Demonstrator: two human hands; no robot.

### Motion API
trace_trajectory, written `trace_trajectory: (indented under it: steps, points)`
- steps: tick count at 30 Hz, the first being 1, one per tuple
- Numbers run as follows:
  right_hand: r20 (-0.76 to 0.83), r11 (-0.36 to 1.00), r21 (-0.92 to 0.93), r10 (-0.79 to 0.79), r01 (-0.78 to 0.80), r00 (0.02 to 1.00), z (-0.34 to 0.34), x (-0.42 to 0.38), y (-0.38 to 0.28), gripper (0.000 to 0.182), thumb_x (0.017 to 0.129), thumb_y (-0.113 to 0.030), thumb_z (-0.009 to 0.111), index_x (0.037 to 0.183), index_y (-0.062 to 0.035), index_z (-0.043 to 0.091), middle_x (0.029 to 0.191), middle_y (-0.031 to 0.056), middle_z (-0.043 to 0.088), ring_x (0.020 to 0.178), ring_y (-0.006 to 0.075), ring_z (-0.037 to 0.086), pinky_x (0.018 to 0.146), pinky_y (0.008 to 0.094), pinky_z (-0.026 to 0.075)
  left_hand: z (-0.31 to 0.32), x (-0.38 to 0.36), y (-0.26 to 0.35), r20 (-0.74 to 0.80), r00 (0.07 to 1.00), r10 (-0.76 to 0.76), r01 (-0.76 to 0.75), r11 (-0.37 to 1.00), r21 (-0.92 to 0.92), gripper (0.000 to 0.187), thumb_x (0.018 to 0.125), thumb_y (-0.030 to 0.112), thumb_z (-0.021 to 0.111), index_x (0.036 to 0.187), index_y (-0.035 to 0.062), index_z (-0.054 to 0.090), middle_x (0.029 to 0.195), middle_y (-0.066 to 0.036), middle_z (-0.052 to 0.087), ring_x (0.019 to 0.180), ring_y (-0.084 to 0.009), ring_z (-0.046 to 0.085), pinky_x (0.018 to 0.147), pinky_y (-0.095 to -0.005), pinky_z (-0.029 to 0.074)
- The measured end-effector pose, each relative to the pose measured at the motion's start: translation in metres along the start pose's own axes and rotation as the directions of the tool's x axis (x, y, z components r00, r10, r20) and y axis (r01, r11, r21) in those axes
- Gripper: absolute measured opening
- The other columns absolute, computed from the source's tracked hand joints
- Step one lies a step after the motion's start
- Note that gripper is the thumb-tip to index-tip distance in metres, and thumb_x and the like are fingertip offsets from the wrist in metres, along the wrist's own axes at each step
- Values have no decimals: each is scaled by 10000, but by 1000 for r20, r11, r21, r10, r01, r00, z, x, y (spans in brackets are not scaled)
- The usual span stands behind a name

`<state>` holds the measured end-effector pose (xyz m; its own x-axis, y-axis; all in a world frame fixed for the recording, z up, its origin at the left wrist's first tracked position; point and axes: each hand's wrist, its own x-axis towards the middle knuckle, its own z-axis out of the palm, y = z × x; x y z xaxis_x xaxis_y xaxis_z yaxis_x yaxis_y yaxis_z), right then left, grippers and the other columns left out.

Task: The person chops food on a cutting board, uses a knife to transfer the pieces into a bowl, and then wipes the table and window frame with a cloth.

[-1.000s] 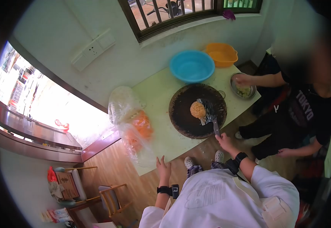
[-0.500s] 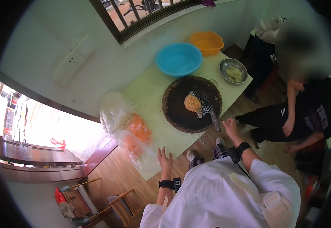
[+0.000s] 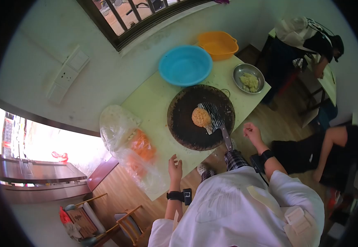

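A round dark chopping board lies on the pale green table. On it rest a cleaver, its handle over the board's near right edge, and a mound of orange minced food beside and partly over the blade. My left hand hovers at the table's near edge, right of the plastic bags holding orange shreds; its fingers are apart, with nothing in them. My right hand hangs in the air right of the cleaver handle, not touching it. Its fingers are curled, and nothing shows in them.
A blue basin, an orange basin and a metal bowl of pale green food stand along the table's far side. At the right is a person in black; another person bends over farther back. Wooden chairs are lower left.
The view has shifted. Both my hands have moved slightly, still off the cleaver and food. The person in black at the right has moved lower and farther right, and the person behind now shows.
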<state>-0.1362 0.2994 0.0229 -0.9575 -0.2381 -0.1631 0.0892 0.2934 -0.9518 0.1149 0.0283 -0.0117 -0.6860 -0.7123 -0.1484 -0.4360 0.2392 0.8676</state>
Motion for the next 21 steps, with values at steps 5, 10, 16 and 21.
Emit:
trace_trajectory:
  steps: [5,10,16,21]
  points:
    - [114,976,-216,57,-31,992,-2,80,-15,136,756,-144,592,805,-17,583,476,49,484,425,95,456,421,246,367,19,4,19,-144,989,-39,39,999,-4,347,786,73,523,1124,54,446,971,-100,551,777,-176,558,618,-260,457]
    - [308,930,-260,-173,258,936,15,154,-32,176,739,-197,625,758,-22,638,425,19,395,410,67,340,403,252,292,38,-20,58,-322,883,-342,293,937,-191,300,804,107,524,1093,42,477,768,-78,601,555,-128,542,489,-256,437]
    - [586,767,-402,-203,500,784,23,240,-49,263,736,-287,618,781,-27,630,556,130,552,475,195,536,490,310,411,92,-61,105,-479,677,-559,509,826,-244,202,786,213,585,882,37,607,566,-67,582,406,-99,477,400,-249,373]
    - [594,821,-275,-264,500,760,41,261,-59,395,736,-291,602,1037,-39,552,793,156,614,634,266,584,619,343,464,123,-70,116,-564,818,113,179,882,436,232,770,243,594,926,72,612,848,-110,604,779,-145,555,673,-297,435]
